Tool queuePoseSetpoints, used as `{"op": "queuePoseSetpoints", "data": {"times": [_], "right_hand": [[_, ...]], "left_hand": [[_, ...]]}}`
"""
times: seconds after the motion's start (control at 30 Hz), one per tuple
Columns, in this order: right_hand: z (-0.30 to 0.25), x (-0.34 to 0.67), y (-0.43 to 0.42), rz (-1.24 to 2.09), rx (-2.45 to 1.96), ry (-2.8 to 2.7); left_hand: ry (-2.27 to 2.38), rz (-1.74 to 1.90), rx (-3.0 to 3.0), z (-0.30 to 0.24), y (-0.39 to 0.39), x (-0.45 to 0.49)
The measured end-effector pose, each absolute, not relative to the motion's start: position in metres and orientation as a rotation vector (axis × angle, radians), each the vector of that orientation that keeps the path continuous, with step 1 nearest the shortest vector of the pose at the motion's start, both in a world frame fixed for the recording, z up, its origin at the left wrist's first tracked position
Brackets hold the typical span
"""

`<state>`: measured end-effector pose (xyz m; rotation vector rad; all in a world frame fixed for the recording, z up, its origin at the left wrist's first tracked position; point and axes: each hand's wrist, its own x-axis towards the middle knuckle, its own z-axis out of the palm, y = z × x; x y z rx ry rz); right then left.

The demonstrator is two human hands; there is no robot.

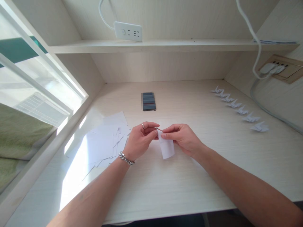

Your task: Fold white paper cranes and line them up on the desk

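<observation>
Between my two hands, over the middle of the desk, a small white sheet of paper (167, 148) hangs with its lower part curving down toward me. My left hand (143, 138) pinches its upper left corner; a ring and a chain bracelet are on this hand and wrist. At the upper edge my right hand (181, 136) grips the sheet between thumb and fingers. The fingers hide part of the top edge. Left of my left hand lies a spread of loose white paper sheets (100, 142), partly in bright sunlight.
A row of several folded paper cranes (241, 110) runs along the right side of the desk. A dark, pixelated flat object (149, 101) lies toward the back. Above are a shelf (165, 47) and a power strip (128, 31). A white cable (257, 47) hangs at right.
</observation>
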<state>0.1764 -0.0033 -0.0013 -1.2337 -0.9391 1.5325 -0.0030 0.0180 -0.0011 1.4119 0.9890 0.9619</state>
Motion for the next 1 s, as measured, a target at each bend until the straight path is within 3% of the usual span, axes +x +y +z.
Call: {"op": "queuePoseSetpoints", "data": {"times": [1.0], "right_hand": [[-0.0045, 0.1734, -0.0047, 1.436, -1.223, -1.098]], "left_hand": [[1.007, 1.012, 1.340, 0.0017, 0.0150, -0.0030]]}}
